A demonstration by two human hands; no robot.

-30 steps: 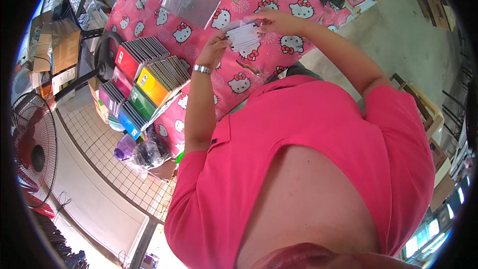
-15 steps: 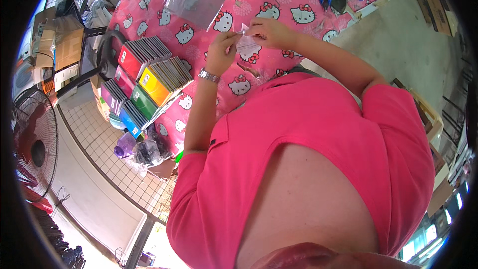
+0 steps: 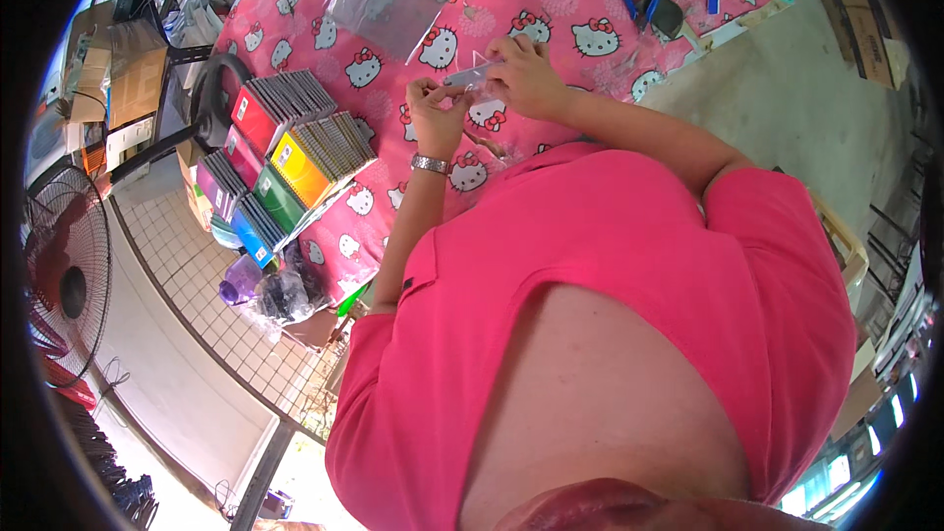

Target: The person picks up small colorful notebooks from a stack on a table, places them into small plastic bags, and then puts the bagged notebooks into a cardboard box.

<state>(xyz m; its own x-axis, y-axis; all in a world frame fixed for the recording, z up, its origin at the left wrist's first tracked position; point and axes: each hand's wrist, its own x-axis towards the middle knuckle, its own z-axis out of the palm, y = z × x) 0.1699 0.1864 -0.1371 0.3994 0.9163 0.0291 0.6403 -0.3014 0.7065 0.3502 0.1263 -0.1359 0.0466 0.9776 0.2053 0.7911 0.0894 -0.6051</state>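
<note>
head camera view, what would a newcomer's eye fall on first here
Probably the bright pink shirt filling the lower middle, then the pink tablecloth above it, printed with cartoon cat heads. The block of red, yellow, green, blue and purple notebooks at the cloth's left edge also stands out. Near top centre, the left hand and right hand pinch a small pale item.

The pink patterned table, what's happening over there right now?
A person in a pink top is handling a small clear plastic piece over the pink tablecloth. The left hand and the right hand hold it between them; its contents, if any, are too small to tell. A larger clear plastic sleeve lies beyond them, coloured notebooks are stacked to the left, and a blue-handled tool lies to the right.
</note>
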